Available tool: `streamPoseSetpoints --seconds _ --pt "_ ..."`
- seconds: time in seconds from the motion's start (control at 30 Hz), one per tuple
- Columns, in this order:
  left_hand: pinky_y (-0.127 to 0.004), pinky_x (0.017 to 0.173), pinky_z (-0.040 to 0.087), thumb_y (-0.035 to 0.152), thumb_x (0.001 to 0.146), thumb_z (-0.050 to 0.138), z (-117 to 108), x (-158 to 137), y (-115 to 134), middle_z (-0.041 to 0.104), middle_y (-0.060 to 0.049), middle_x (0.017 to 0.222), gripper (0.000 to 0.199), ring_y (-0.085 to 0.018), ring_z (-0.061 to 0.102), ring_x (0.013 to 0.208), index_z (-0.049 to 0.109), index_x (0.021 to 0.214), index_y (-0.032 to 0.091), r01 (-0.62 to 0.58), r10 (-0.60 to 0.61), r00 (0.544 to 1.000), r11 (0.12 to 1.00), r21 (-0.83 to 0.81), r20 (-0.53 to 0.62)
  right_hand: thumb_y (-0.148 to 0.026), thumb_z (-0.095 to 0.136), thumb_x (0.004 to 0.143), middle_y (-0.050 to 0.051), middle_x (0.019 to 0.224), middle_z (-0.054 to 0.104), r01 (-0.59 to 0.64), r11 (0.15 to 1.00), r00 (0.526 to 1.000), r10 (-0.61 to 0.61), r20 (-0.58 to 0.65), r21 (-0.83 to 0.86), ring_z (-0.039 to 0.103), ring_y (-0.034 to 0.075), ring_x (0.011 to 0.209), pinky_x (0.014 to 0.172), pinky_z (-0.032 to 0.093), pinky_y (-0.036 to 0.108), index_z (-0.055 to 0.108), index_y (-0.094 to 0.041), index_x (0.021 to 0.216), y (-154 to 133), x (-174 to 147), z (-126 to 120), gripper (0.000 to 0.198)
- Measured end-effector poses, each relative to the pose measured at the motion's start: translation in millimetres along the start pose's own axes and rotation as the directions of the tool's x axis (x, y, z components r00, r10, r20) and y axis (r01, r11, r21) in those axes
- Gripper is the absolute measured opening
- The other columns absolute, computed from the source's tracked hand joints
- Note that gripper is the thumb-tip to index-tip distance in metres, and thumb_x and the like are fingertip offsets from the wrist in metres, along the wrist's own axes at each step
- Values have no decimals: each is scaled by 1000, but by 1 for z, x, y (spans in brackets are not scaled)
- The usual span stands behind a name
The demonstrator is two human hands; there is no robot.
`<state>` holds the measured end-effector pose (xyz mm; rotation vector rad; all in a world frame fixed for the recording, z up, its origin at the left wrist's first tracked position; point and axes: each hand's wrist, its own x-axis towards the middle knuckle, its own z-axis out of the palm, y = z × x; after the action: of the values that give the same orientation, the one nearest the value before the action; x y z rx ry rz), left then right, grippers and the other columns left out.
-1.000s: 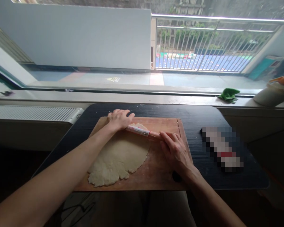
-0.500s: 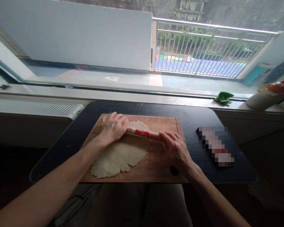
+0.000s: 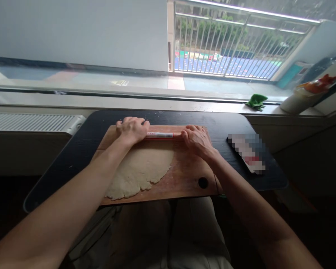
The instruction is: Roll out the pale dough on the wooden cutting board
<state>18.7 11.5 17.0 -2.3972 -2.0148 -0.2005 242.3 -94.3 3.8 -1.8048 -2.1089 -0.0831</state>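
A rolling pin (image 3: 162,135) with a printed label lies across the far edge of a flattened sheet of dough (image 3: 147,164). My left hand (image 3: 133,129) is closed over the pin's left end, and my right hand (image 3: 196,138) grips its right end. The dough has a ragged near edge and rests on a wooden cutting board (image 3: 182,183); my left forearm covers part of its left side. Beyond the pin, little of the dough shows.
Under the board is a black table (image 3: 221,125). A pixelated flat object (image 3: 246,153) lies on its right side. On the windowsill are a green cloth (image 3: 257,102) and a pale pot (image 3: 298,99) with something orange on top. A white radiator (image 3: 33,123) stands at left.
Both hands have rolled the pin away from me to the dough's far edge. The pin has turned, so another side of its label shows. The camera view has tilted down.
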Motion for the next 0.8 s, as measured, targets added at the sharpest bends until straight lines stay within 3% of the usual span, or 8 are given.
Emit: streamPoseSetpoints --seconds 0.13,0.23,0.37,0.47,0.53,0.6,0.67,0.8 --pt "-43 103 23 43 88 29 2 -62 -8 54 -2 128 41 -25 37 124 62 108 27 -145 143 977 989 -5 -160 -30 36 96 6 112 57 175 984 984 -177 39 30 44 20 106 95 29 35 56 -17 108 0 -24 -10 26" --pt "-40 103 24 47 86 37 2 -105 -19 51 -3 131 41 -25 36 125 56 115 26 -225 212 957 973 -47 -197 -27 48 91 7 104 58 304 950 944 -310 113 67 45 20 100 88 33 33 56 -17 106 0 -33 -20 20" --pt "-42 104 21 45 84 45 -2 -130 -49 55 -7 124 37 -26 38 124 54 111 22 -247 239 954 969 -26 -182 -31 51 89 6 96 57 393 902 904 -414 105 179 46 17 89 81 35 30 60 -16 96 -16 -10 -22 19" --pt "-39 102 25 42 87 41 -11 -138 -74 57 -7 121 33 -23 42 120 55 108 20 -209 207 970 978 -4 -131 -42 45 91 5 102 56 395 865 887 -446 115 311 47 16 94 85 34 30 62 -18 88 -42 19 -8 30" --pt "-37 101 26 40 91 33 -16 -137 -84 57 -7 123 36 -21 44 118 55 110 18 -183 180 978 983 -15 -110 -45 41 91 5 108 55 317 890 911 -382 155 328 47 18 98 86 34 32 63 -19 88 -58 40 5 34" --pt "-41 104 22 39 94 27 -18 -130 -86 53 -7 129 41 -23 40 122 54 115 16 -152 149 978 988 -5 -146 -42 38 92 7 106 55 163 958 971 -198 135 234 48 20 97 86 35 36 62 -18 91 -68 61 18 34" --pt "-46 105 19 40 95 25 -17 -114 -84 50 -8 133 45 -26 35 126 53 119 14 -116 117 976 993 21 -184 -42 35 93 9 107 54 60 985 990 -79 115 162 48 22 97 84 37 37 61 -17 96 -72 80 27 37" --pt "-42 101 28 41 95 25 -13 -88 -81 56 -7 125 47 -24 43 120 59 110 12 -87 89 989 996 14 -118 -44 37 92 10 110 52 35 996 993 -44 105 88 47 23 99 85 37 37 59 -17 102 -73 92 30 37"
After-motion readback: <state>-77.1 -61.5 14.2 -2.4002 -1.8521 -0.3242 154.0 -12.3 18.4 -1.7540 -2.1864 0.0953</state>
